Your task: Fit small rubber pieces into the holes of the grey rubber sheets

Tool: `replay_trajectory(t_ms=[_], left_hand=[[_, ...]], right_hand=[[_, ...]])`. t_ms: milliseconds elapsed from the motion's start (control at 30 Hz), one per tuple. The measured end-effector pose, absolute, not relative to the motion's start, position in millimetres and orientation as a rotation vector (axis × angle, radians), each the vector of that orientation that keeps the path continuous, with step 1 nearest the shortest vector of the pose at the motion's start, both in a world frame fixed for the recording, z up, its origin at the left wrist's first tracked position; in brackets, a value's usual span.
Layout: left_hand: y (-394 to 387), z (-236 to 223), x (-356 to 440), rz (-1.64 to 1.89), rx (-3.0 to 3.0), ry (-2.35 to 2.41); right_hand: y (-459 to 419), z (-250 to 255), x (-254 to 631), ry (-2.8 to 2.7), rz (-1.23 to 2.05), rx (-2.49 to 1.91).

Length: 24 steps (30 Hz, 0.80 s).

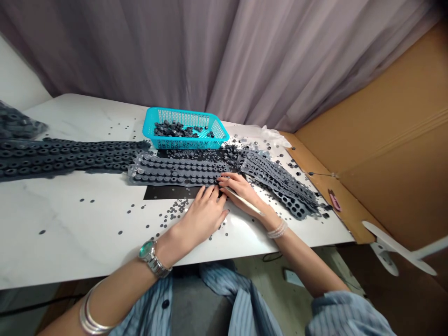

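Observation:
A dark rubber sheet studded with round molded parts (175, 170) lies across the middle of the white table (70, 224). My left hand (205, 212) rests flat beside its near right corner, fingers stretched toward the sheet's edge. My right hand (241, 191) is closed on a thin pale stick (245, 201), its tip at the same corner of the sheet. Small loose dark rings (171, 210) lie scattered around both hands.
A turquoise basket (185, 119) holding dark parts stands behind the sheet. More long rubber sheets (52, 156) stretch to the left, punched-out sheets (280, 182) pile at the right. A small pink cutter (335, 199) lies on brown cardboard (385, 154) at the right. Grey curtain behind.

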<state>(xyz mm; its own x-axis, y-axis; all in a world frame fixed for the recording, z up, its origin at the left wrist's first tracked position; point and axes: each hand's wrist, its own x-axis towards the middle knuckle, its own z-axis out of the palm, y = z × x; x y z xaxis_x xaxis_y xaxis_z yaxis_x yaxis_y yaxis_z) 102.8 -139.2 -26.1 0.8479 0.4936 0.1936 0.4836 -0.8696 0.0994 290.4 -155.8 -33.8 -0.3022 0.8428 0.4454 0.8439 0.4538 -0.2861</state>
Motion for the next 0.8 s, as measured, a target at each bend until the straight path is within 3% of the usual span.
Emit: replay_trajectory(t_ms=[267,467,600,800], left_hand=[[-137.0,-17.2,99.2,0.278,2.894,0.721],[-137.6,-14.8,97.2,0.263,2.884,0.705],[-138.7,-14.7,97.1,0.245,2.915,0.696],[-140.8,-19.9,101.0,0.35,2.945,0.695]], right_hand=[[-152.0,-34.6,293.9,-2.415,-0.22,-1.34],[-140.8,-34.8,309.2,-1.974,-0.312,-1.56],[-138.4,-35.5,325.5,-1.701,-0.225,-1.723],[-145.6,-15.6,316.1,-1.689,-0.04,-1.599]])
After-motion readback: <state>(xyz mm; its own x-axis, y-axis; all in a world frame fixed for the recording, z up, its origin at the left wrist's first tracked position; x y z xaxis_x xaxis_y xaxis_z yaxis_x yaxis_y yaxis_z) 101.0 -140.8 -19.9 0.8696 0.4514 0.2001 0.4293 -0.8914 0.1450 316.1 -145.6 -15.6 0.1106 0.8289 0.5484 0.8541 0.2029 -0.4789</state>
